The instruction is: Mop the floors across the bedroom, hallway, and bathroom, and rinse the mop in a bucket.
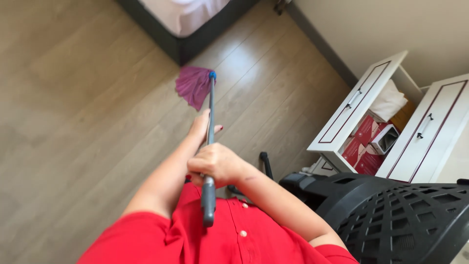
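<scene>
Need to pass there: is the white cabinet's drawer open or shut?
Open: the white drawer is pulled out, red boxes visible inside.

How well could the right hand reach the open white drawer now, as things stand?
Probably not freely. The right hand is closed around the mop handle, and the black chair stands between the person and the white drawer.

- The pale wood-plank floor [73,98] lies open to the left.
- The dark grey bed base [188,45] blocks the way just beyond the purple mop head [193,85].
- The black perforated plastic chair [391,215] and the open white cabinet doors [359,102] crowd the right side.
</scene>
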